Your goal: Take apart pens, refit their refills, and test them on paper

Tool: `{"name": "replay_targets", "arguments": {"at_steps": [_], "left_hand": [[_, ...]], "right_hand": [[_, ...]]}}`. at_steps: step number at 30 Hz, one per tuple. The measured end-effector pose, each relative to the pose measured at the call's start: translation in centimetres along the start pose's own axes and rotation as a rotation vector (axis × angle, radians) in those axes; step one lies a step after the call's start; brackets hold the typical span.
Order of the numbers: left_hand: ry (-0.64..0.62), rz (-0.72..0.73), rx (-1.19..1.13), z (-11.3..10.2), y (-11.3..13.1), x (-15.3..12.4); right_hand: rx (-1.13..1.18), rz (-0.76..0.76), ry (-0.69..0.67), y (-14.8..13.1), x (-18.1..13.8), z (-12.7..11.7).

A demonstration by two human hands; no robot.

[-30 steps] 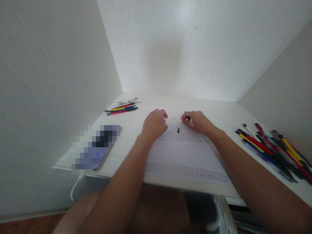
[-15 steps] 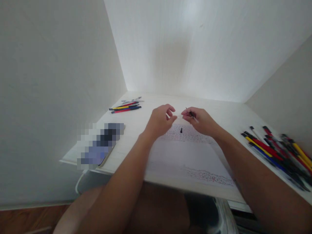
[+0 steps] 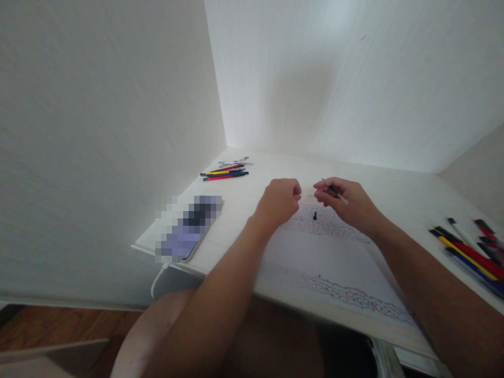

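A white worktop [image 3: 275,163] is enclosed by pale walls at the back and sides, and a soft shadow is cast on the back wall [image 3: 299,100]. A slim pen [image 3: 342,197] is held slantwise in the right hand [image 3: 356,202], pinched narrowly between thumb and fingers, with its pale end left showing past the thumb. The fingers of the left hand [image 3: 279,202] are curled inward just across a small gap; whether anything is gripped by them cannot be told. Below that gap, apart from both hands, a small black piece [image 3: 315,216] is seen on a paper [image 3: 315,252] that is covered with handwriting along its far and near parts. Coloured pens [image 3: 225,175] are grouped at the far left, and more pens [image 3: 464,255] are spread at the right. A phone [image 3: 189,228], partly pixelated, is set near the left edge, joined by a white cable [image 3: 154,281].
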State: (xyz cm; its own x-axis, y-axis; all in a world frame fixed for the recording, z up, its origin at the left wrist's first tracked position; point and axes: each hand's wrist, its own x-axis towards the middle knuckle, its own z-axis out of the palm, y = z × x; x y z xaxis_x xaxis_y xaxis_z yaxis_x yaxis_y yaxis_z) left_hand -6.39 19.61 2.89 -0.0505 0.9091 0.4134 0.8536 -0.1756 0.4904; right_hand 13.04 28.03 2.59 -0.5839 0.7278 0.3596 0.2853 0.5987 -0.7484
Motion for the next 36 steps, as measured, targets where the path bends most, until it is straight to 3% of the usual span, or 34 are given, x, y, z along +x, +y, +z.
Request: {"name": "replay_targets", "arguments": {"at_steps": [3, 6, 9, 14, 27, 36], "left_hand": [[-0.008, -0.122, 0.076, -1.5, -1.5, 0.2], [-0.158, -0.18, 0.115, -2.2, -2.0, 0.0], [-0.255, -0.171, 0.159, -1.5, -1.2, -0.4], [-0.24, -0.17, 0.293, 0.0, 0.2, -0.8], [-0.234, -0.237, 0.321, -0.4, -0.2, -1.1], [-0.268, -0.089, 0.364, 0.3, 0.3, -1.6]], "right_hand": [[-0.043, 0.01, 0.063, 0.4, 0.1, -0.1], [-0.082, 0.005, 0.061, 0.4, 0.1, -0.1], [-0.033, 0.021, 0.039, 0.1, 0.1, 0.1], [0.138, 0.085, 0.056, -0.4, 0.1, 0.4], [0.092, 0.084, 0.03, -0.4, 0.0, 0.3], [0.397, 0.178, 0.063, -1.1, -0.1, 0.0]]}}
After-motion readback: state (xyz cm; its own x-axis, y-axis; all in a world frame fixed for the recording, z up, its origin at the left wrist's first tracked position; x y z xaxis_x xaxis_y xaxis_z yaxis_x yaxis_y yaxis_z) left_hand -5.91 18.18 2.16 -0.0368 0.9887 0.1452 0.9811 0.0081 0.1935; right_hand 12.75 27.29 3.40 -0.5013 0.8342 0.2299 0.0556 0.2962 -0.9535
